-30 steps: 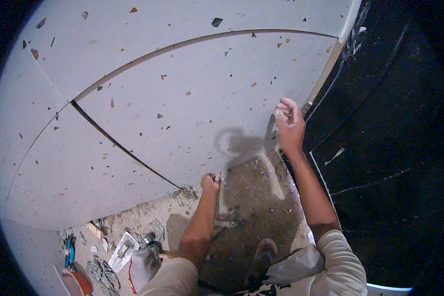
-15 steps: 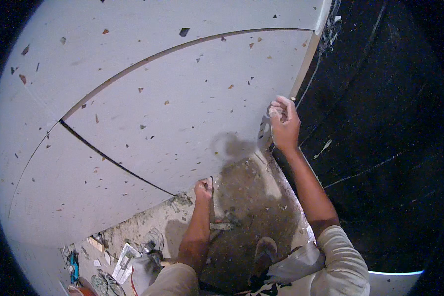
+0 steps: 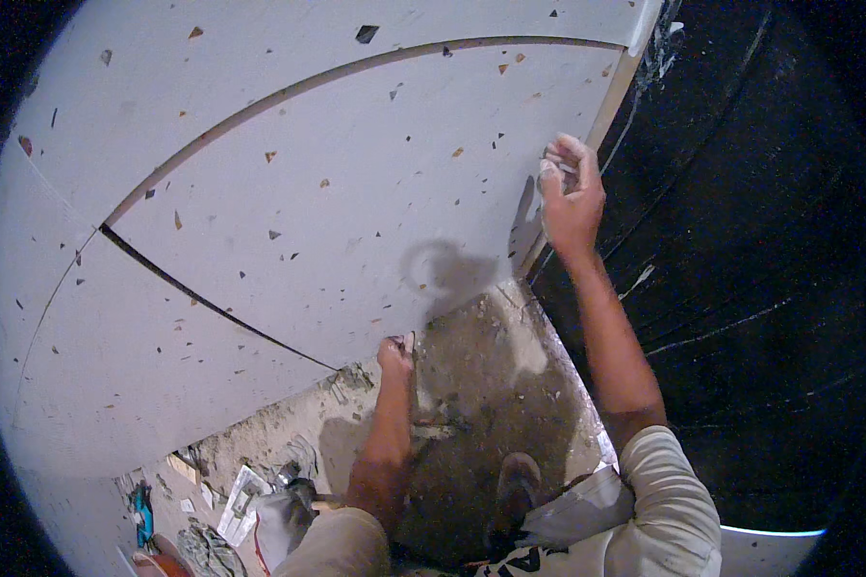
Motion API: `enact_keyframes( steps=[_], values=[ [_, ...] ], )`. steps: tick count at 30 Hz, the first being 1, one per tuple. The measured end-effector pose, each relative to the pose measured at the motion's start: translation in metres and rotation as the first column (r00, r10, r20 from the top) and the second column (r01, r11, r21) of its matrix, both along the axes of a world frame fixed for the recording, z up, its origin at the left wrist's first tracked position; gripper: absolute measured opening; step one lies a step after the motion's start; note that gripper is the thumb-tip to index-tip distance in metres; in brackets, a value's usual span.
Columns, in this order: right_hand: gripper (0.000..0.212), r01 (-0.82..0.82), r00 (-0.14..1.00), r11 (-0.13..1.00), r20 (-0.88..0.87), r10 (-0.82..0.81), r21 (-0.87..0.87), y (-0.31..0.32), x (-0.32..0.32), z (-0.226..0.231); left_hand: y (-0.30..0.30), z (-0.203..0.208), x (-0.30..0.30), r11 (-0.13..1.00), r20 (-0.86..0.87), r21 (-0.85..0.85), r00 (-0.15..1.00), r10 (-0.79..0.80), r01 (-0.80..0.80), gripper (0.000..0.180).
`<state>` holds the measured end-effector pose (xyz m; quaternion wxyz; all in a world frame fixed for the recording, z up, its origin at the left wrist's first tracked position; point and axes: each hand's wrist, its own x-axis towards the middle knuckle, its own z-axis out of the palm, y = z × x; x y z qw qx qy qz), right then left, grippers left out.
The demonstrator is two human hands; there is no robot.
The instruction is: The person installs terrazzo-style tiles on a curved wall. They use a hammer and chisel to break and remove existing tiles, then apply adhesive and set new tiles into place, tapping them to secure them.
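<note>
A large white terrazzo slab (image 3: 346,207) with dark and brown chips stands in front of me. My left hand (image 3: 395,354) is closed at its lower edge; a thin dark edge shows by the fingertips, but what they hold is hidden. Raised beside the slab's right edge is my right hand (image 3: 573,202). Its fingers are bent and dusted white, with a gap between them and the thumb, and I see no object there. A shadow falls on the slab between my two hands.
A dark wall surface (image 3: 741,240) with pale streaks rises at the right. Dusty floor (image 3: 476,375) lies below. At the lower left are a white flat-bladed trowel (image 3: 244,505), a teal tool (image 3: 142,516), an orange-red rounded object (image 3: 162,560) and crumpled gloves (image 3: 207,550).
My right hand has moved up along the slab's right edge, and its fingers have spread a little from the thumb. My left hand has risen only slightly and stays closed.
</note>
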<state>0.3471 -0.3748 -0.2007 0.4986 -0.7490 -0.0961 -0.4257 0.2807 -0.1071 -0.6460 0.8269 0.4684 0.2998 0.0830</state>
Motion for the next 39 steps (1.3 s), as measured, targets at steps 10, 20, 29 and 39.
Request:
enact_keyframes(
  steps=[10,20,29,39],
  values=[
    [0.038,-0.049,0.997,0.997,-0.066,0.044,-0.067,-0.005,-0.016,-0.013,-0.021,0.043,-0.030,0.956,-0.072,0.287,0.996,-0.043,0.062,0.012],
    [0.036,-0.196,0.980,0.980,-0.026,0.195,-0.028,0.037,-0.034,-0.008,-0.059,0.192,-0.046,0.711,0.272,0.523,0.882,0.384,-0.471,0.048],
    [0.031,-0.287,0.958,0.956,-0.004,0.288,-0.063,0.083,-0.065,0.024,0.028,0.462,-0.096,0.241,0.617,0.704,0.743,0.259,-0.668,0.067],
    [0.031,-0.364,0.931,0.931,0.005,0.365,-0.025,0.109,-0.075,0.027,0.047,0.471,-0.103,0.213,0.598,0.735,0.763,0.245,-0.644,0.065]
  ],
)
